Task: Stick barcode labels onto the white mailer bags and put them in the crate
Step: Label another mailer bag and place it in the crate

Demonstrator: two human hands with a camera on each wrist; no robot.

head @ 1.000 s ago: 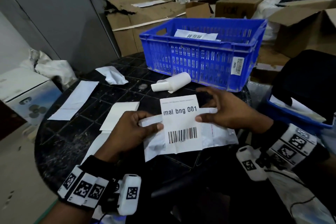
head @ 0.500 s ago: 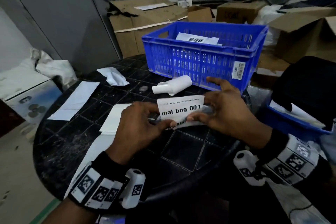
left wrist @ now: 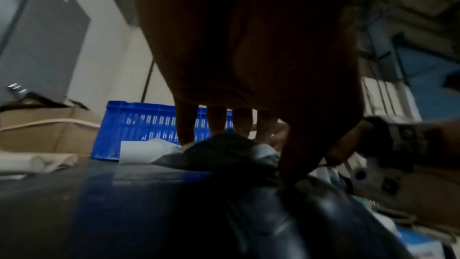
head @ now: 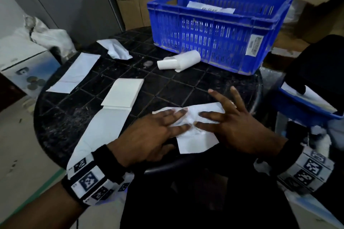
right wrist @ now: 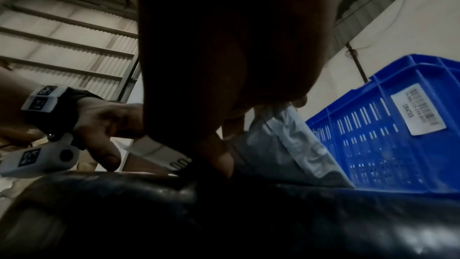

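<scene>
Pressing with straight, spread fingers, your left hand (head: 149, 135) and right hand (head: 236, 126) flatten the crumpled white plastic mailer bag (head: 193, 135) on the round black bench (head: 167, 87), near the blue slotted plastic crate (head: 214, 35).

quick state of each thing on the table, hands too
white mailer bag: flat on the black table, plain side up
left hand: open, pressing the bag
right hand: open, pressing the bag
blue plastic crate: upright, holds a labelled bag
white label roll: lying sideways
</scene>
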